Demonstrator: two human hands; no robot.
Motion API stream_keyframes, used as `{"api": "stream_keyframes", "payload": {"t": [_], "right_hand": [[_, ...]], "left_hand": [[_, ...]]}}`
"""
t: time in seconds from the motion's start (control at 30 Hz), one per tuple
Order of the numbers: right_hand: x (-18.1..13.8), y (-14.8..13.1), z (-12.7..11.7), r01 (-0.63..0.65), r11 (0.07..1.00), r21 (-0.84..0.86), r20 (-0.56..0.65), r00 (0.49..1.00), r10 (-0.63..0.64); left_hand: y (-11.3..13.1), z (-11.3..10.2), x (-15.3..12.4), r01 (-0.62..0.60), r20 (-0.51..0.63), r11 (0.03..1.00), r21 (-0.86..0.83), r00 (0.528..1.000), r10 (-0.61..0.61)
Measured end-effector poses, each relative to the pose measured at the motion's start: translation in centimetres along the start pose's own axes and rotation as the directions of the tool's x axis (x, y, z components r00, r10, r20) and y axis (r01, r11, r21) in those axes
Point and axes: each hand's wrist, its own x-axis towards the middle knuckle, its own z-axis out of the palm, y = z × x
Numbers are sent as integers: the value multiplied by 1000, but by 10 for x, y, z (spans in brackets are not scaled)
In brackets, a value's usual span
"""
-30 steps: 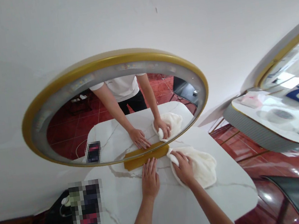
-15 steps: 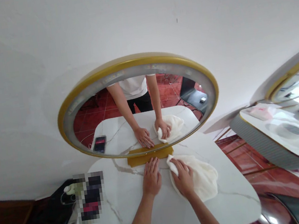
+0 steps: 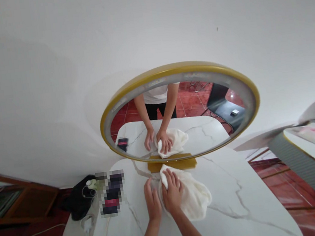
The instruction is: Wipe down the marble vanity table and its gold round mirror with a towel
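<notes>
My right hand (image 3: 172,194) grips a bunched edge of a white cloth (image 3: 196,196) and presses it on the white marbled table (image 3: 236,216). The cloth's upper corner overlaps the front of the gold mirror base (image 3: 153,168). Close beside it on the left, my left hand (image 3: 153,202) rests on its side, fingers loosely bent and thumb apart, holding nothing. Above the base leans the oval gold-rimmed mirror (image 3: 211,126), which reflects both hands and the cloth.
A blurred-out dark item (image 3: 112,194) lies at the table's left side. Beyond it are a black bag (image 3: 76,199), cables and a wooden shelf (image 3: 37,201). A second table (image 3: 307,163) with a mirror stands at right. The wall (image 3: 144,26) is behind.
My right hand has slid the cloth leftward, partly over the mirror base's front. The left hand has drawn back from the base and turned onto its side. The view has swung left.
</notes>
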Motion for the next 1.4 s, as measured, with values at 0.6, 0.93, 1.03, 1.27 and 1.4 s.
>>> {"api": "stream_keyframes", "payload": {"t": [0.6, 0.93, 1.03, 1.27, 1.4], "right_hand": [[46, 64, -35, 299, 954, 38, 156, 941, -301], [35, 79, -26, 434, 832, -347, 190, 901, -391], [35, 75, -29, 439, 826, -355, 197, 898, -393], [36, 73, -33, 435, 834, -340, 217, 899, -380], [36, 72, -33, 415, 845, -337, 224, 907, -356]], "left_hand": [[26, 4, 28, -186, 78, 704, 685, 980, 183], [22, -8, 44, -187, 99, 745, 640, 982, 161], [21, -9, 37, -193, 104, 763, 617, 981, 165], [21, -13, 31, -245, 136, 767, 594, 969, 204], [18, -11, 36, -221, 114, 764, 606, 975, 192]]}}
